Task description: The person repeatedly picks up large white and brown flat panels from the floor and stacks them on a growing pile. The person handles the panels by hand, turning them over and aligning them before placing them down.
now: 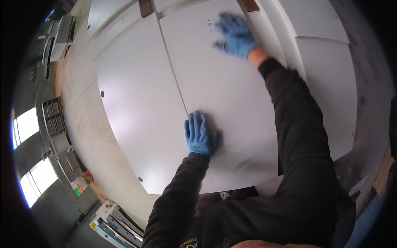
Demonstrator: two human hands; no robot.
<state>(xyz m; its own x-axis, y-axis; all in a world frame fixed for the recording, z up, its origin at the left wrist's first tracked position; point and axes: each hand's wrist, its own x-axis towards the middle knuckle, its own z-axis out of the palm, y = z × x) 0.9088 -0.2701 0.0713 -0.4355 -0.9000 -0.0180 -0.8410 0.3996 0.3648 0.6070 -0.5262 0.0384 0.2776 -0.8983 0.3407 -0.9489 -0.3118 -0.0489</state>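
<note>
Two large pale panels lie side by side before me, a left panel (132, 95) and a right panel (219, 82), with a thin seam between them. My left hand (199, 134), in a blue glove, rests flat near the seam, its fingers stretched forward. Farther off, my right hand (237, 37), also in a blue glove, is over the far part of the right panel with its fingers spread. It looks slightly blurred. A small printed label (212, 25) is on the panel beside its fingertips. Neither hand holds anything.
More pale panels (326, 82) lie to the right. Dark holes (103, 94) mark the left panel's outer edge. Brown pieces (146, 7) show at the far end. Along the left wall stand a slatted rack (53, 113) and a green-and-white bag (78, 186); boards (113, 225) lean at the lower left.
</note>
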